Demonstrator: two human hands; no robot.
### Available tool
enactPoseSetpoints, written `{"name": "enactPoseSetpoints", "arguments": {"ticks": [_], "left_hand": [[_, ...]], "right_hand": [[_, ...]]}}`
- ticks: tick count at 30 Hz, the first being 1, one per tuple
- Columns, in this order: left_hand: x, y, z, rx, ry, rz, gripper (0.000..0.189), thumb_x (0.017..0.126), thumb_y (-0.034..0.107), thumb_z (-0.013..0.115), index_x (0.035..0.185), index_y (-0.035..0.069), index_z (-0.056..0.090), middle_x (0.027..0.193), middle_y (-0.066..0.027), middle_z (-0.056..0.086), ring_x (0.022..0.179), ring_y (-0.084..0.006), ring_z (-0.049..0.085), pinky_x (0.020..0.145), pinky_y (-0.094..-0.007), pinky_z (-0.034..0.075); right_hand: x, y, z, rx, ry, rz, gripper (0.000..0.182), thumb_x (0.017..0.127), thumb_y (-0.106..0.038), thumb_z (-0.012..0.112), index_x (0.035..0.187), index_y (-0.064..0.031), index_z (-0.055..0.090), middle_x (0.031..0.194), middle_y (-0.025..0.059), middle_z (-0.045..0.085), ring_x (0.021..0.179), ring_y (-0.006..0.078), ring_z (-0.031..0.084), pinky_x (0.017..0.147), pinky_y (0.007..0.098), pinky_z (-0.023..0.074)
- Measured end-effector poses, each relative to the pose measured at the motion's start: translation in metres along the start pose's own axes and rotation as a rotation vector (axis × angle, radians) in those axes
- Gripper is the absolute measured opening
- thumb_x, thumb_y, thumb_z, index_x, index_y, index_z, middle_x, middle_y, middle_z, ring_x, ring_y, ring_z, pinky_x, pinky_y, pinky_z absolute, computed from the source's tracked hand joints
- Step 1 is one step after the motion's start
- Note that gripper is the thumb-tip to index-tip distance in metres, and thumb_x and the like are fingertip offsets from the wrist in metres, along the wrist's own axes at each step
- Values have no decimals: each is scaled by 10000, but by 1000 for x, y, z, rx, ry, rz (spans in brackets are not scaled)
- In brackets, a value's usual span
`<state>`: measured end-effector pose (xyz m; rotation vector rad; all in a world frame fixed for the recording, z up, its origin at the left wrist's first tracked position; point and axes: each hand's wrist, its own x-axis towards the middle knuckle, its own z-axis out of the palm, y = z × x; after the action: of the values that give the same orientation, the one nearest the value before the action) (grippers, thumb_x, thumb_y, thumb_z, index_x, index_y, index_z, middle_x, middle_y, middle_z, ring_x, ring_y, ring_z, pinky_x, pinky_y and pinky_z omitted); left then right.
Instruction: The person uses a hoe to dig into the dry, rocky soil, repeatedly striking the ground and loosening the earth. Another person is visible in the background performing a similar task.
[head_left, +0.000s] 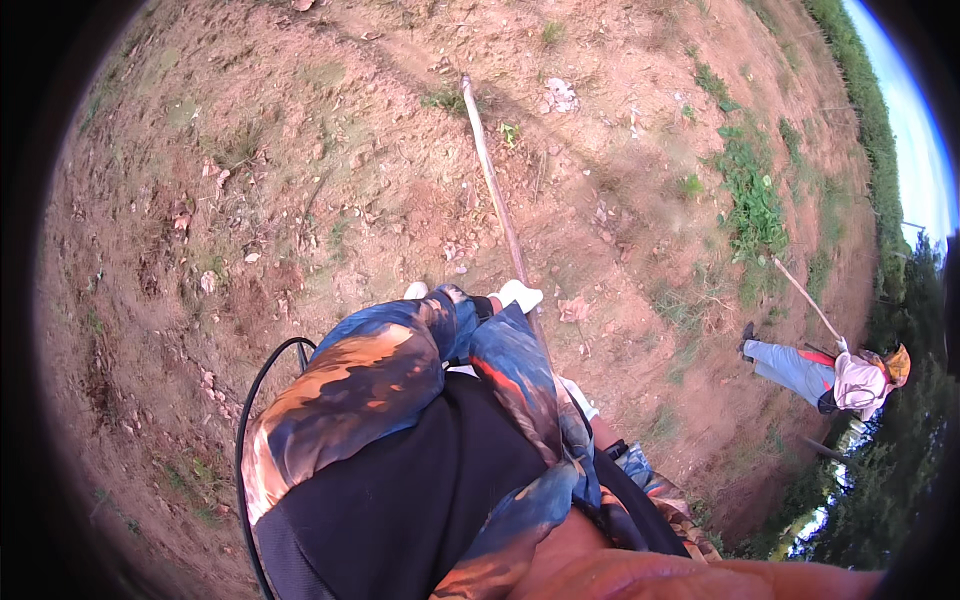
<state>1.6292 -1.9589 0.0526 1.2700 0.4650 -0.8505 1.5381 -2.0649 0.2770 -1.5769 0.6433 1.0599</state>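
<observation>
A long wooden pole (491, 176) slants from the ground ahead back to my body. Its far end meets the soil beside a small tuft of grass; no tool head can be made out there. My left hand (517, 296), in a white glove, is closed around the pole. Nearer my body, my right hand (581, 397), also white-gloved and with a dark band at the wrist, is at the pole's near part; loose patterned cloth partly hides its grip. Colourful patterned sleeves (360, 375) cover my arms, over a black garment (420, 487).
Sloping reddish bare soil (360, 165) bears dry leaves, small clods and green weeds (750, 195). At the right, a person (859, 379) in an orange head covering, pale top and blue trousers holds another long pole (806, 296). Trees (911, 450) stand beyond. A black cable or hoop (244, 450) curves beside me.
</observation>
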Motion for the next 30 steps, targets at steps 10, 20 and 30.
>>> {"name": "enactPoseSetpoints", "arguments": {"ticks": [10, 20, 30], "left_hand": [[41, 61, -56, -721, 134, -143, 106, 761, 113, 521, 772, 10, 503, 654, -107, 527, 580, -248, 562, 519, -401, 504], [-49, 84, -19, -877, -197, -144, 135, 777, 188, 529, 736, 73, 473, 660, -65, 476, 584, -241, 510, 615, -446, 470], [-57, 52, -106, -1118, 143, 54, 136, 803, 204, 483, 734, 88, 462, 592, -25, 442, 495, -196, 470, 505, -381, 457]], "right_hand": [[9, -11, 9, 100, 0, 42, 156, 772, -185, 578, 789, -62, 484, 559, -16, 464, 390, 64, 398, 322, 216, 309], [-57, 54, -77, -5, -146, -33, 161, 753, -153, 596, 773, -46, 477, 505, -15, 440, 337, 65, 379, 302, 199, 287], [-38, 90, -62, -225, -161, -152, 225, 772, -63, 561, 978, 17, 519, 831, 20, 565, 735, 71, 507, 656, 204, 418]]}}
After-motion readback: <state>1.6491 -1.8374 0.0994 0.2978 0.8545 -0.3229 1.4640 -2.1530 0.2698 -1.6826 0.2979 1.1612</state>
